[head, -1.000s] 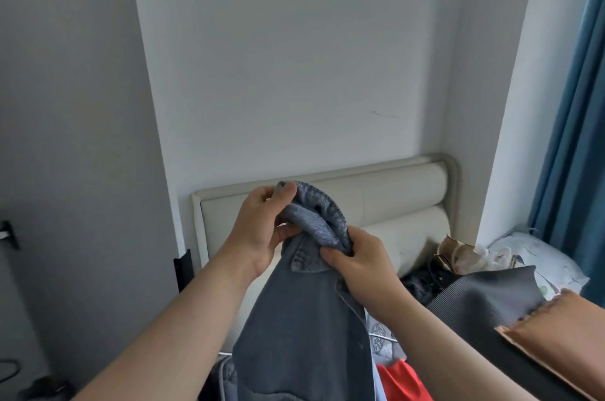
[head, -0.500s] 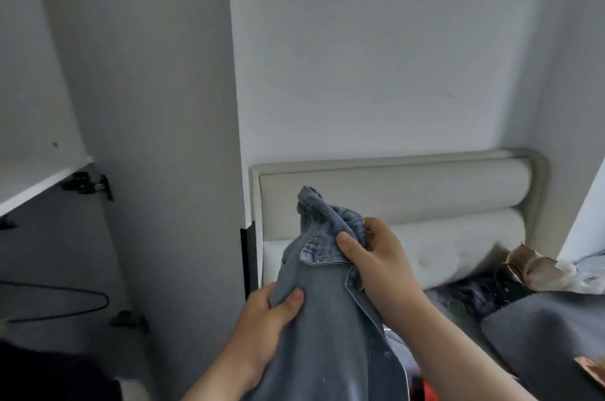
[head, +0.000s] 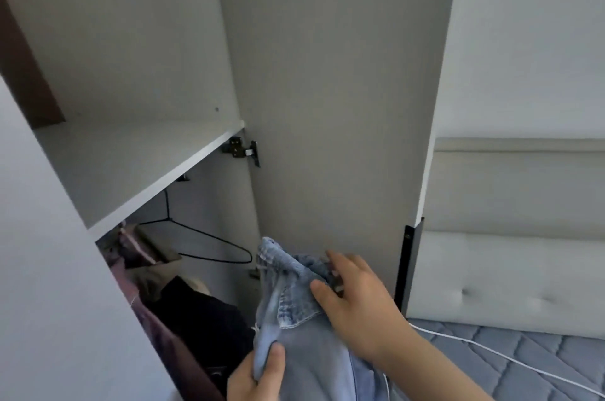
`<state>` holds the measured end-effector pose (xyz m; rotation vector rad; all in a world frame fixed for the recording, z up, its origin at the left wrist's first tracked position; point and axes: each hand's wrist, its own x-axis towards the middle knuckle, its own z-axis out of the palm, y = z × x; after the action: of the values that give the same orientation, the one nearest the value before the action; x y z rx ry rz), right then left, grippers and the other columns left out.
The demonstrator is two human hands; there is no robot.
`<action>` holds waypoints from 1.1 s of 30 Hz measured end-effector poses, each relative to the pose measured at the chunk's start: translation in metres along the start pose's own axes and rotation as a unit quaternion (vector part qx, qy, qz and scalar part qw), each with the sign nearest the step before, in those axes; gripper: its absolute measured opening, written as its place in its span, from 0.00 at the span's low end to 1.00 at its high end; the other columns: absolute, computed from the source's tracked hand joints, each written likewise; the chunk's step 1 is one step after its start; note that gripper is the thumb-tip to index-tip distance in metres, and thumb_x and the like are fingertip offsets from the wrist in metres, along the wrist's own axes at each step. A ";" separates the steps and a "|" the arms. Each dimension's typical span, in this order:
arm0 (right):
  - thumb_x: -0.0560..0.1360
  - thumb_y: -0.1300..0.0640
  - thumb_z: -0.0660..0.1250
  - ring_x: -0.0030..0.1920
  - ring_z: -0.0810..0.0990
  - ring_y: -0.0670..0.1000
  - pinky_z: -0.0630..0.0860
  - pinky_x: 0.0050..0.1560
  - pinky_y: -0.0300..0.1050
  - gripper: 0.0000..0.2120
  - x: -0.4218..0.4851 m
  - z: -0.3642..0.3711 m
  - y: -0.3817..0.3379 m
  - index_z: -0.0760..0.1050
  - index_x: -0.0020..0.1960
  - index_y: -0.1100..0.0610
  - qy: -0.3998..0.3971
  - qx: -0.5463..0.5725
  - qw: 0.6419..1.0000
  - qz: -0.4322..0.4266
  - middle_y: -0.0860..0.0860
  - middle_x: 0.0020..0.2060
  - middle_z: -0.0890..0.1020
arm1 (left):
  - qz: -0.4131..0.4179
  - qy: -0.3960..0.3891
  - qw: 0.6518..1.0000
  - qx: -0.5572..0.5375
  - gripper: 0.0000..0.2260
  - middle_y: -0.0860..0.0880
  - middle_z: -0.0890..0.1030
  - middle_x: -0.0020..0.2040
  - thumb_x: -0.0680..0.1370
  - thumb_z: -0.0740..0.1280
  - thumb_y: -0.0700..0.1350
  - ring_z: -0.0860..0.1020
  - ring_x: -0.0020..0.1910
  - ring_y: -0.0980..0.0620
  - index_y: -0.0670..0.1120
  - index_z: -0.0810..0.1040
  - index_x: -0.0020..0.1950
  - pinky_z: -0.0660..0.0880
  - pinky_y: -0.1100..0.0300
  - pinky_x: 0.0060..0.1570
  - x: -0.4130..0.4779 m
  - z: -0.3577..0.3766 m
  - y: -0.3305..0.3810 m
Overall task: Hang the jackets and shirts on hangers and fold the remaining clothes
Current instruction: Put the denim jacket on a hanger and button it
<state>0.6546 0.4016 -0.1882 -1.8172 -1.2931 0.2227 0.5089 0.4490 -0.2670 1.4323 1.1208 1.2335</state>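
My left hand is cut off at the bottom edge, so I only see my thumb and part of my palm. It pinches the front edge of the denim jacket. My right hand is closed on the bunched collar up top. The lower part of the jacket runs out of the picture, and I cannot see any hanger inside it. The jacket hangs long-ways up and down, collar at the top, front facing me. I hold it in the air in front of the open wardrobe door, beside the bed. Inside the wardrobe, under the shelf, an empty black hanger hangs. Dark clothes below it are too shadowy to tell apart. A white cable lies on the bed.
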 end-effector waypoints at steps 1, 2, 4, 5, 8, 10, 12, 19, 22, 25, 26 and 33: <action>0.78 0.48 0.63 0.52 0.73 0.42 0.65 0.50 0.28 0.17 0.014 0.010 -0.002 0.73 0.64 0.53 0.001 0.009 1.000 -0.014 0.44 0.53 0.73 | -0.001 -0.005 1.000 -0.011 0.12 0.40 0.84 0.39 0.72 0.69 0.26 0.84 0.42 0.51 0.41 0.85 0.37 0.69 0.80 0.42 0.009 -0.001 0.000; 0.78 0.50 0.64 0.52 0.72 0.40 0.64 0.52 0.26 0.17 0.030 0.020 -0.004 0.73 0.65 0.54 0.004 0.021 0.999 -0.033 0.44 0.54 0.74 | 0.009 -0.032 0.999 0.011 0.08 0.40 0.84 0.36 0.72 0.70 0.27 0.84 0.37 0.50 0.36 0.84 0.36 0.69 0.79 0.41 0.015 0.000 -0.003; 0.77 0.55 0.66 0.49 0.74 0.37 0.67 0.54 0.26 0.14 0.061 0.037 -0.009 0.77 0.62 0.54 -0.011 0.050 0.997 -0.064 0.44 0.50 0.77 | 0.083 -0.001 0.995 0.053 0.09 0.46 0.83 0.30 0.75 0.68 0.35 0.83 0.31 0.55 0.37 0.84 0.36 0.70 0.80 0.34 0.029 -0.004 -0.011; 0.76 0.57 0.67 0.48 0.77 0.39 0.71 0.54 0.32 0.12 0.076 0.047 -0.010 0.79 0.59 0.55 -0.028 0.065 0.995 -0.067 0.45 0.48 0.79 | 0.053 0.022 0.998 0.033 0.09 0.48 0.83 0.30 0.77 0.68 0.38 0.83 0.33 0.54 0.37 0.84 0.38 0.70 0.80 0.31 0.038 -0.002 -0.011; 0.75 0.58 0.68 0.46 0.81 0.49 0.76 0.54 0.48 0.06 0.115 0.077 -0.012 0.81 0.51 0.56 -0.070 0.084 0.992 -0.059 0.49 0.44 0.84 | -0.090 0.151 0.984 -0.018 0.08 0.46 0.82 0.32 0.76 0.71 0.40 0.80 0.35 0.50 0.35 0.84 0.42 0.70 0.73 0.31 0.058 0.007 -0.017; 0.75 0.58 0.69 0.46 0.82 0.48 0.77 0.53 0.47 0.05 0.138 0.096 -0.011 0.81 0.50 0.56 -0.077 0.094 0.991 -0.063 0.48 0.44 0.85 | -0.109 0.164 0.980 -0.028 0.10 0.41 0.83 0.35 0.75 0.71 0.42 0.80 0.38 0.46 0.35 0.83 0.44 0.72 0.61 0.37 0.076 0.015 -0.015; 0.75 0.58 0.69 0.45 0.82 0.46 0.77 0.52 0.43 0.05 0.161 0.115 -0.011 0.82 0.49 0.55 -0.081 0.116 0.988 -0.067 0.47 0.43 0.84 | -0.116 0.193 0.974 -0.036 0.10 0.43 0.83 0.36 0.75 0.71 0.43 0.79 0.38 0.49 0.36 0.84 0.45 0.70 0.57 0.40 0.091 0.019 -0.016; 0.75 0.55 0.70 0.48 0.80 0.47 0.74 0.52 0.38 0.08 0.220 0.182 -0.003 0.80 0.54 0.55 -0.122 0.158 0.979 -0.030 0.48 0.46 0.83 | -0.102 0.261 0.960 -0.018 0.12 0.41 0.84 0.42 0.74 0.72 0.48 0.81 0.46 0.46 0.39 0.84 0.49 0.70 0.58 0.44 0.129 0.021 -0.040; 0.75 0.55 0.70 0.49 0.81 0.48 0.76 0.54 0.41 0.09 0.232 0.201 0.003 0.80 0.55 0.55 -0.136 0.168 0.976 -0.027 0.47 0.45 0.82 | -0.106 0.276 0.954 0.039 0.14 0.40 0.84 0.45 0.75 0.70 0.52 0.81 0.48 0.42 0.41 0.84 0.50 0.67 0.59 0.43 0.141 0.025 -0.045; 0.75 0.55 0.71 0.47 0.81 0.48 0.77 0.54 0.44 0.09 0.244 0.213 0.010 0.80 0.54 0.55 -0.141 0.172 0.975 -0.029 0.46 0.42 0.82 | -0.103 0.275 0.953 0.073 0.15 0.41 0.84 0.44 0.74 0.68 0.55 0.81 0.46 0.41 0.43 0.83 0.48 0.67 0.59 0.40 0.151 0.029 -0.046; 0.75 0.55 0.71 0.46 0.81 0.48 0.77 0.54 0.44 0.09 0.249 0.216 0.010 0.80 0.54 0.55 -0.144 0.166 0.975 -0.037 0.45 0.41 0.81 | -0.103 0.273 0.953 0.082 0.15 0.43 0.84 0.43 0.75 0.68 0.55 0.81 0.46 0.42 0.44 0.83 0.48 0.66 0.59 0.39 0.155 0.030 -0.048; 0.76 0.52 0.68 0.59 0.79 0.53 0.71 0.56 0.39 0.17 0.275 0.237 0.001 0.77 0.63 0.58 -0.194 0.081 0.975 -0.077 0.54 0.59 0.81 | -0.099 0.272 0.951 0.105 0.16 0.42 0.83 0.41 0.75 0.67 0.56 0.80 0.45 0.41 0.43 0.81 0.44 0.69 0.57 0.41 0.166 0.030 -0.057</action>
<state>0.6392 0.7597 -0.2442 -1.5735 -1.6248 0.6039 0.5489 0.6198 -0.2975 1.1141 1.7695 1.4385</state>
